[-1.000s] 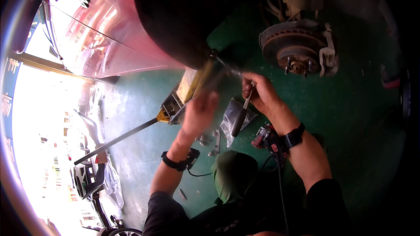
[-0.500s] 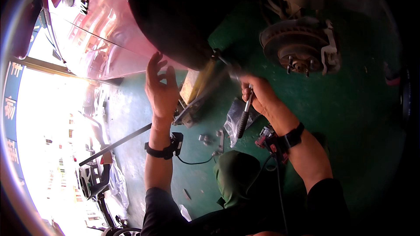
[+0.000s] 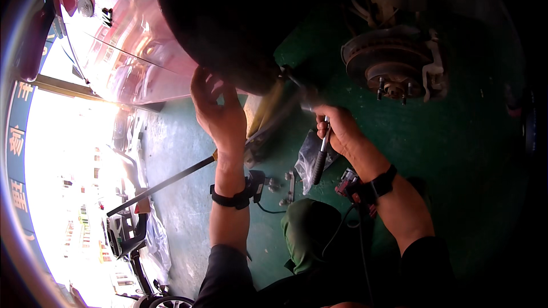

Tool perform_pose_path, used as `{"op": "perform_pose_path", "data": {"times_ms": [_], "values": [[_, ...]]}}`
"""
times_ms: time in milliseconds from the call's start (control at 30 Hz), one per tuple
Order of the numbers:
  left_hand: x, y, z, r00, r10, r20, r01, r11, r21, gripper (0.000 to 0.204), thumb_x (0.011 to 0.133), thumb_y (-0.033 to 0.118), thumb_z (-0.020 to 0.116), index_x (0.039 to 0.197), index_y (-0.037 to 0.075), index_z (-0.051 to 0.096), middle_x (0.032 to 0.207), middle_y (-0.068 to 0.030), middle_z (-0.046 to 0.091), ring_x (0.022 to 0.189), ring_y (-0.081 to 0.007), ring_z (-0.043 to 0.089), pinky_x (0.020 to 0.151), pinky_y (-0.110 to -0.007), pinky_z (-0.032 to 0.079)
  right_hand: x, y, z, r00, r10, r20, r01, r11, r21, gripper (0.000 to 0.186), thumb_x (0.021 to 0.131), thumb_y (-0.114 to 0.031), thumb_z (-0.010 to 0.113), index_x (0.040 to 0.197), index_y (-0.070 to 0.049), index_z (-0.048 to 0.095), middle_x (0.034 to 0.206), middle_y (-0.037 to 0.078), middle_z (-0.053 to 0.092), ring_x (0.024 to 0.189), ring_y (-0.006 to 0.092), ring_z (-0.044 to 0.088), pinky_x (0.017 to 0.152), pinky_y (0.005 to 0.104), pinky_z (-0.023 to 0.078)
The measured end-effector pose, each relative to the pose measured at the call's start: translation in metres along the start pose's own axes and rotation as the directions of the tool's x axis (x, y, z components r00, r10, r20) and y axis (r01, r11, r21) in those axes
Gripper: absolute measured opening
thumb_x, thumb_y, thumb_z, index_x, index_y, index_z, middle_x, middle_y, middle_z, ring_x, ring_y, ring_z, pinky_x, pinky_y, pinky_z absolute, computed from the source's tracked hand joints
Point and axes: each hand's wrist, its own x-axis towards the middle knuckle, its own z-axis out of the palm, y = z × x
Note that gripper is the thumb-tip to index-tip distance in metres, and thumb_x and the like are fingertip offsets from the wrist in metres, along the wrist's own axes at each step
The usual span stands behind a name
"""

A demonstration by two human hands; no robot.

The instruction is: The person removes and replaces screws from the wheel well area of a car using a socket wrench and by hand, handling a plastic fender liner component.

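My left hand (image 3: 220, 111) is raised to the lower edge of the pink-red bumper (image 3: 134, 51), beside the dark wheel arch (image 3: 211, 17). Its fingers are loosely bent and apart with nothing held; whether the fingertips touch the edge is unclear. In my closed right hand (image 3: 338, 128) is a chrome wrench (image 3: 320, 165) with a black ribbed grip pointing down. Above that fist, a blurred metal part reaches toward a small joint (image 3: 285, 72) under the arch. Exactly how the two connect cannot be made out. Both wrists carry black strapped devices.
A bare brake disc (image 3: 388, 60) with studs hangs at the upper right. Behind my left wrist stands a yellow jack (image 3: 264, 115), and a long dark bar (image 3: 162, 185) slants left. Clear plastic (image 3: 307, 157) and metal parts (image 3: 290, 187) lie on the green floor.
My left hand has shifted right and nearer the wheel arch, its forearm moving right too. My right hand keeps its hold on the wrench and has barely moved.
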Motion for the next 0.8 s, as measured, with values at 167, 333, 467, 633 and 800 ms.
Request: {"op": "perform_pose_path", "data": {"times_ms": [167,333,467,633,800], "values": [[0.0,-0.001,0.005,0.998,-0.022,-0.064,0.024,0.999,0.029,0.044,0.088,-0.008,0.057,0.131,0.0,0.051,0.119,-0.0099,0.062,0.099,-0.0154,0.065,0.087,-0.026,0.051,0.001,0.002,0.001,1.0,-0.012,0.01,0.012,1.0,0.006,0.02,0.083,-0.013,0.07,0.074,-0.01,0.053,0.068,0.001,0.05,0.052,0.0075,0.046,0.047,0.023,0.038],[0.002,-0.008,0.002,0.999,0.021,-0.04,-0.018,0.996,0.082,0.041,0.088,-0.006,0.059,0.127,0.0,0.053,0.113,-0.0092,0.065,0.092,-0.0139,0.066,0.08,-0.025,0.051,-0.003,0.0,0.004,1.0,-0.019,0.001,0.019,1.0,0.012,0.019,0.082,-0.012,0.07,0.076,-0.01,0.053,0.068,0.001,0.05,0.052,0.0078,0.045,0.048,0.0234,0.037],[0.003,-0.017,0.009,0.997,-0.028,-0.069,0.03,0.999,0.024,0.04,0.085,-0.002,0.061,0.125,0.002,0.056,0.108,-0.0108,0.065,0.088,-0.0186,0.068,0.075,-0.03,0.054,0.0,0.004,0.003,0.999,-0.024,-0.021,0.023,1.0,-0.013,0.019,0.082,-0.013,0.07,0.077,-0.01,0.053,0.069,0.001,0.05,0.053,0.0075,0.044,0.048,0.0229,0.037],[0.009,-0.016,0.024,0.982,0.021,-0.187,-0.018,1.0,0.015,0.04,0.083,0.0,0.061,0.122,-0.002,0.055,0.111,-0.012,0.059,0.09,-0.0198,0.064,0.072,-0.029,0.054,-0.002,0.005,0.008,0.999,-0.009,-0.042,0.008,1.0,-0.02,0.017,0.08,-0.015,0.07,0.078,-0.011,0.053,0.069,0.0,0.05,0.053,0.0082,0.044,0.047,0.0232,0.036],[0.007,-0.016,0.036,0.982,0.149,-0.117,-0.131,0.98,0.148,0.032,0.082,0.002,0.062,0.115,0.002,0.059,0.106,-0.0115,0.063,0.087,-0.0216,0.065,0.075,-0.032,0.054,0.001,0.005,0.005,0.996,-0.057,-0.062,0.056,0.998,-0.017,0.017,0.081,-0.014,0.068,0.074,-0.007,0.055,0.062,0.003,0.051,0.046,0.0126,0.045,0.044,0.0268,0.035]]}}
